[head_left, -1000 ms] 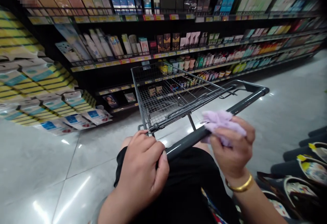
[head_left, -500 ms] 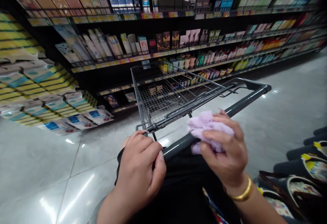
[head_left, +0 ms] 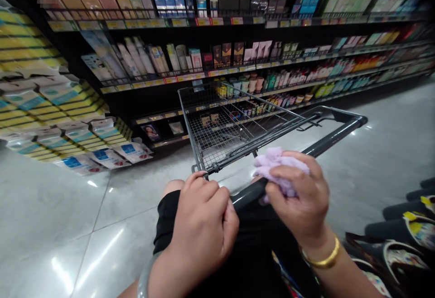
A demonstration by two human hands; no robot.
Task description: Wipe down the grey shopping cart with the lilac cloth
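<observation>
A wire shopping cart (head_left: pixel 217 139) stands in front of me, its basket holding nothing that I can make out. Its dark push handle (head_left: pixel 335 136) runs slantwise across the view. My left hand (head_left: pixel 207 221) is wrapped round the near end of this bar, thumb pressed against the fingers. A crumpled lilac cloth (head_left: pixel 270 164) is bunched in my right hand (head_left: pixel 301 194). That hand presses the cloth around the middle of the handle, a short way from my left hand. Part of the cloth is hidden behind my fingers.
Long shelves (head_left: pixel 224 70) of boxes, bottles and tubs run behind the cart. To the left rises a stack of yellow-striped packs (head_left: pixel 61 98). Dark bins (head_left: pixel 390 228) with packaged goods line the lower right. Grey, shiny floor (head_left: pixel 112 225) lies between them.
My left hand and the cart have shifted slightly right in view. My right hand still grips the cloth on the handle, nearly in the same place.
</observation>
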